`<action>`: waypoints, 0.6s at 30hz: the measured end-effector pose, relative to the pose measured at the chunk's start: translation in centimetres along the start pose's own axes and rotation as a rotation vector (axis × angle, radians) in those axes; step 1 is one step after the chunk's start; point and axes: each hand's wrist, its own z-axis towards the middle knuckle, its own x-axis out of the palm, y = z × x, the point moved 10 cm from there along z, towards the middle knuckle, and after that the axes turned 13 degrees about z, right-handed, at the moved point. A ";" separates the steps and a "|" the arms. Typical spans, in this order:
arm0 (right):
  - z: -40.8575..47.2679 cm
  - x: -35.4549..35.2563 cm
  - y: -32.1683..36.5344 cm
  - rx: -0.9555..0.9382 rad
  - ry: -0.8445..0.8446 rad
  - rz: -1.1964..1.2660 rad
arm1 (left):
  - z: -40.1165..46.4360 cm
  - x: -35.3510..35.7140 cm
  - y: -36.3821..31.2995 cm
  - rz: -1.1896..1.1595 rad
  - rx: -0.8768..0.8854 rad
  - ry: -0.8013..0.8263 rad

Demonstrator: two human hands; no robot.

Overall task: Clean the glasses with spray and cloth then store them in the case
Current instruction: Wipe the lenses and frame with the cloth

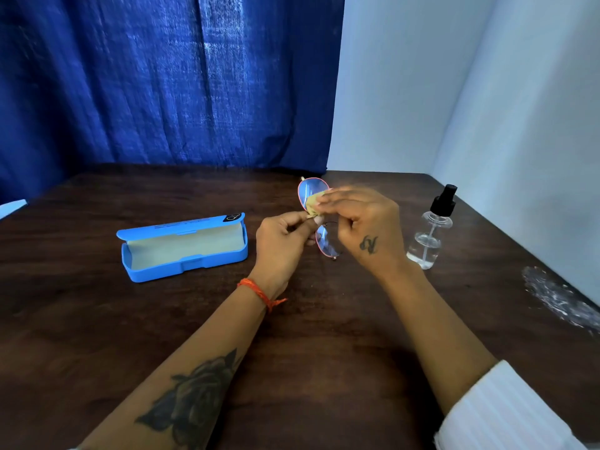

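Observation:
The glasses (pixel 310 190), blue-tinted lenses in a thin pinkish frame, are held upright above the table, one lens over the other. My left hand (pixel 281 241) pinches them at the bridge. My right hand (pixel 360 222) holds a small yellow cloth (pixel 314 203) against the upper lens; its palm hides part of the lower lens. A clear spray bottle (pixel 430 235) with a black nozzle stands right of my right hand. The blue case (pixel 185 248) lies open to the left, its pale lining showing.
Everything rests on a dark wooden table (pixel 292 336). A blue curtain hangs behind it and a white wall closes the right side. Crumpled clear plastic (pixel 561 300) lies at the right edge. A pale object (pixel 11 207) pokes in at the far left.

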 end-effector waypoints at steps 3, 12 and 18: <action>0.0 -1.1 -0.3 0.002 -0.101 -0.107 | -0.1 0.2 -0.4 0.039 0.027 0.018; -0.1 1.5 2.2 -0.118 0.030 -0.061 | -0.1 -0.1 -0.6 0.143 0.071 -0.002; -0.3 -0.3 -0.3 0.008 -0.050 0.076 | 0.0 -0.2 -0.5 0.074 0.040 0.002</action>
